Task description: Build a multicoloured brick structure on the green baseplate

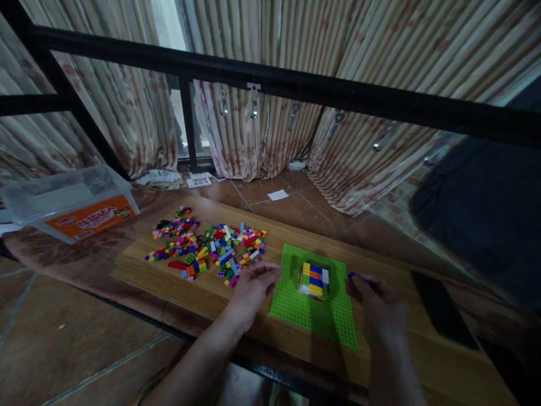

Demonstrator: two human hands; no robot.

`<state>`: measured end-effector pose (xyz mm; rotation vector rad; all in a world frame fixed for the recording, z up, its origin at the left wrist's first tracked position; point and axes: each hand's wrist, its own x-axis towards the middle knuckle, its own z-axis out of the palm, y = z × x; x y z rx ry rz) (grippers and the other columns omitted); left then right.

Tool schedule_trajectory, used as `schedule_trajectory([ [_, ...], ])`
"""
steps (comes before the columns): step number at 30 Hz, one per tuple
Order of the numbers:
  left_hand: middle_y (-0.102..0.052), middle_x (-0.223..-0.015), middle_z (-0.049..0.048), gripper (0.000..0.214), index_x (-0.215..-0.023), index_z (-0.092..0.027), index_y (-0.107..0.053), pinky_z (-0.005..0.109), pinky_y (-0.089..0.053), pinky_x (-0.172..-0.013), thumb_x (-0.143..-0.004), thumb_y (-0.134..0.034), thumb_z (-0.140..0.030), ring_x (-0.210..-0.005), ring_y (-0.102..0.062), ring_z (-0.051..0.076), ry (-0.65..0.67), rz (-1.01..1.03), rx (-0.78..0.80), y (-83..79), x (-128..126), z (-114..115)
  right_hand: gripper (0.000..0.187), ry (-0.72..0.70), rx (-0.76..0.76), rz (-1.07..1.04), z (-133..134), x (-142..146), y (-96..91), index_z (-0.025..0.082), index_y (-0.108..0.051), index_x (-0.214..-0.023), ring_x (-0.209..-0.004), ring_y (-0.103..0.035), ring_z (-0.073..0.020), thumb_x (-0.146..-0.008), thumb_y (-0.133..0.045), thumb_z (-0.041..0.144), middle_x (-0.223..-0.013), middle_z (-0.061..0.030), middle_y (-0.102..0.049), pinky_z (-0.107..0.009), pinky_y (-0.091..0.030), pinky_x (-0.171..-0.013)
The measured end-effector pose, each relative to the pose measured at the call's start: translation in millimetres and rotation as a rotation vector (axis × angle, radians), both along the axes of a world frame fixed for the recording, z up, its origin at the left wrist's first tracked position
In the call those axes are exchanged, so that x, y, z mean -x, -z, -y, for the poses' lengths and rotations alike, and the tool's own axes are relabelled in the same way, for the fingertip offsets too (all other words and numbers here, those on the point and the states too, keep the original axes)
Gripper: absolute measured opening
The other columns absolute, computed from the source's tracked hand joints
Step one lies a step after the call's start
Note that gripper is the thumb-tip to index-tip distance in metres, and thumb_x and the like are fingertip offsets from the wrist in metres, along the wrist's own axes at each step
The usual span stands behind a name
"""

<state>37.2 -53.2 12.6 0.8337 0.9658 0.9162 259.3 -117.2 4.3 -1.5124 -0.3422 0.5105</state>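
A bright green baseplate [291, 307] lies on the wooden board, and on it stands a small block built of yellow, blue, white and orange bricks [315, 277]. My left hand [253, 290] hovers at the plate's left edge, fingers stretched towards the build, with nothing visible in them. To the right of the plate, my right hand [378, 304] pinches a small blue brick [351, 275] between thumb and fingertips. The brick is partly covered by the fingers, so its size cannot be made out. Neither hand touches the build.
Loose coloured bricks [224, 248] are spread over the board's left half. A clear plastic box [80, 203] with an orange label stands at the far left. A dark flat phone-like slab [443, 309] lies at right. A black rail [270, 76] crosses before the curtains [270, 129].
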Motion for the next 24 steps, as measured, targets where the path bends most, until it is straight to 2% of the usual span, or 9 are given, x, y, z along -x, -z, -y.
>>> schedule_trajectory([
  [3, -0.062, -0.069, -0.0001, 0.015, -0.085, -0.014, -0.071, 0.021, -0.039, -0.055, -0.074, -0.063, -0.022, -0.060, -0.052, 0.010, 0.093, -0.219, -0.171, 12.7, -18.2, 6.3, 0.036, 0.000, -0.004, 0.040, 3.8, -8.0, 3.2, 0.017, -0.066, -0.077, -0.064, -0.066, -0.0138, -0.051, -0.084, 0.034, -0.071, 0.0009, -0.067, -0.026, -0.055, -0.060],
  [6, -0.067, -0.074, 0.0019, 0.021, -0.093, -0.015, -0.071, 0.024, -0.042, -0.061, -0.079, -0.057, -0.021, -0.065, -0.056, 0.013, 0.132, -0.398, -0.376, 20.7, -27.9, 8.4, 0.038, -0.001, 0.045, 0.162, 2.1, -4.9, 0.0, 0.016, -0.070, -0.085, -0.067, -0.065, -0.0159, -0.056, -0.082, 0.038, -0.078, -0.0036, -0.071, -0.026, -0.052, -0.057],
  [10, -0.070, -0.084, 0.0040, 0.024, -0.098, -0.016, -0.070, 0.025, -0.045, -0.064, -0.083, -0.053, -0.023, -0.070, -0.060, 0.015, 0.050, -0.494, -0.508, 19.7, -19.9, -2.7, 0.032, -0.080, 0.020, 0.261, -9.9, 33.8, -5.9, 0.017, -0.071, -0.083, -0.071, -0.066, -0.0191, -0.063, -0.076, 0.041, -0.079, -0.0060, -0.073, -0.030, -0.052, -0.063],
  [14, -0.072, -0.084, 0.0048, 0.021, -0.095, -0.015, -0.069, 0.024, -0.047, -0.067, -0.082, -0.054, -0.020, -0.073, -0.064, 0.016, -0.157, -0.609, -0.481, 13.0, 18.3, -34.1, 0.024, -0.424, 0.023, 0.391, -19.2, 93.7, -0.1, 0.020, -0.070, -0.088, -0.074, -0.065, -0.0186, -0.076, -0.065, 0.040, -0.086, -0.0056, -0.072, -0.032, -0.051, -0.069],
  [17, -0.073, -0.090, 0.0071, 0.024, -0.098, -0.014, -0.070, 0.026, -0.048, -0.072, -0.081, -0.054, -0.018, -0.079, -0.066, 0.019, -0.254, -0.892, -0.433, 7.4, 62.4, -60.1, 0.021, -0.621, 0.101, 0.562, -21.0, 122.8, 10.5, 0.022, -0.069, -0.091, -0.078, -0.065, -0.0190, -0.082, -0.057, 0.036, -0.090, -0.0050, -0.071, -0.032, -0.050, -0.072],
  [20, -0.074, -0.097, 0.0088, 0.028, -0.102, -0.016, -0.071, 0.030, -0.049, -0.077, -0.082, -0.052, -0.017, -0.089, -0.067, 0.023, -0.344, -1.212, -0.394, 4.4, 101.9, -80.2, 0.021, -0.677, 0.134, 0.629, -25.9, 132.3, 20.6, 0.023, -0.068, -0.093, -0.083, -0.065, -0.0199, -0.084, -0.052, 0.033, -0.094, -0.0053, -0.070, -0.032, -0.049, -0.075],
  [22, -0.073, -0.100, 0.0094, 0.030, -0.105, -0.017, -0.071, 0.032, -0.049, -0.081, -0.083, -0.051, -0.017, -0.092, -0.067, 0.024, -0.355, -1.313, -0.396, 5.6, 116.6, -90.1, 0.022, -0.690, 0.164, 0.650, -31.9, 133.6, 25.6, 0.023, -0.068, -0.094, -0.083, -0.065, -0.0204, -0.085, -0.050, 0.033, -0.094, -0.0053, -0.071, -0.033, -0.049, -0.076],
  [24, -0.072, -0.103, 0.0095, 0.030, -0.105, -0.018, -0.072, 0.032, -0.048, -0.083, -0.082, -0.053, -0.017, -0.095, -0.066, 0.024, -0.337, -1.333, -0.415, 8.7, 119.8, -97.1, 0.023, -0.697, 0.196, 0.660, -38.8, 134.9, 29.4, 0.023, -0.067, -0.095, -0.083, -0.065, -0.0210, -0.085, -0.049, 0.033, -0.094, -0.0050, -0.071, -0.034, -0.049, -0.077],
])
